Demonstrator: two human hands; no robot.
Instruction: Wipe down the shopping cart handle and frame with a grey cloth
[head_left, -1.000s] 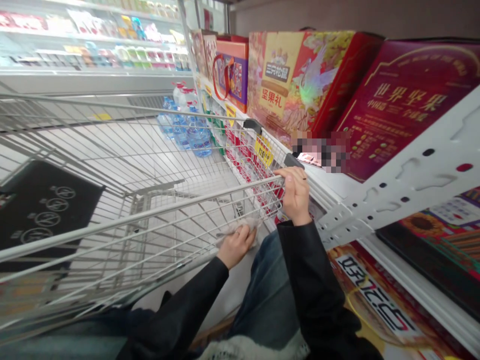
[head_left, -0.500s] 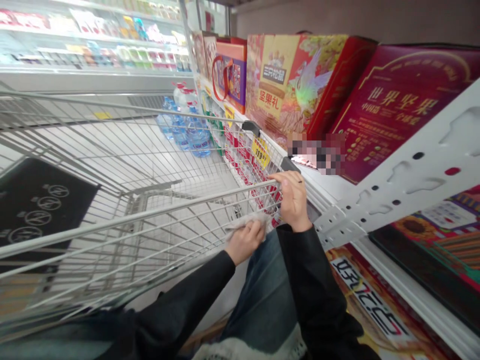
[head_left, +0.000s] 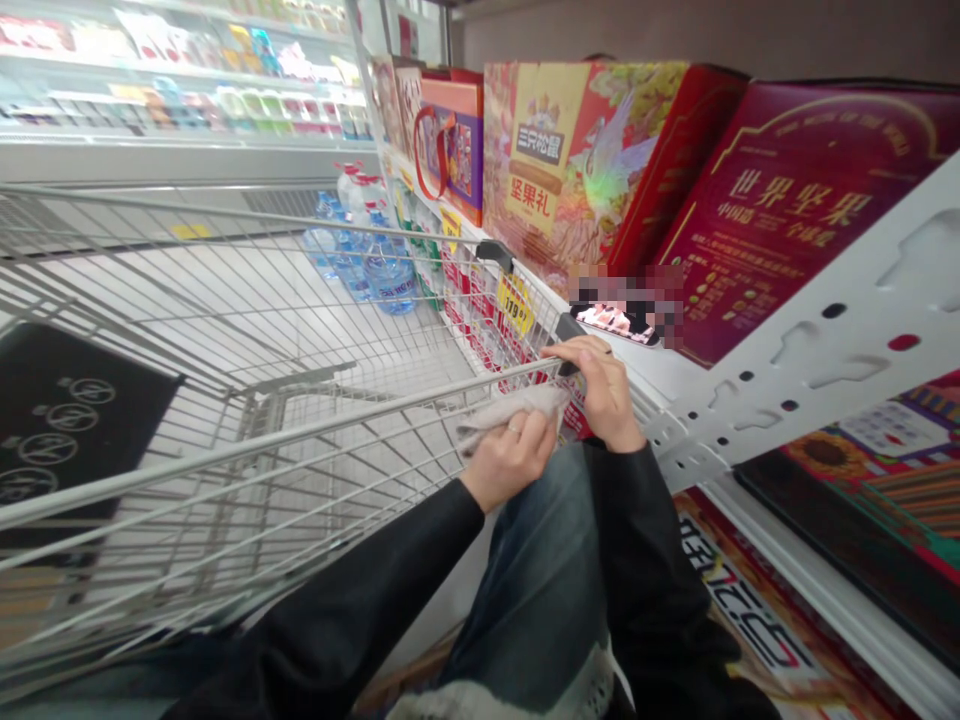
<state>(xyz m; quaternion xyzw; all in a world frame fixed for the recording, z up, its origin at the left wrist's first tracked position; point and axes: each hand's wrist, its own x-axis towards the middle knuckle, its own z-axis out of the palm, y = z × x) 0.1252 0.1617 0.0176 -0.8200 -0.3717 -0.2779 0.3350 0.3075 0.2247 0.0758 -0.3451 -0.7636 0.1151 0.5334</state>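
A wire shopping cart stretches across in front of me, its near top rail running up to the right. My left hand is closed on a light grey cloth, pressed against the wires just below that rail. Wrapped round the rail's right end is my right hand, beside a black plastic corner cap. A phone, partly blurred out, lies on the white shelf just beyond my right hand.
Gift boxes line the shelf on the right, above a perforated white shelf bracket. Packs of bottled water stand on the floor past the cart. A black sign panel sits at the left. Behind runs a refrigerated display.
My left hand has moved up and right with the cloth, closer to the rail and my right hand. My right hand has shifted slightly right, still on the rail.
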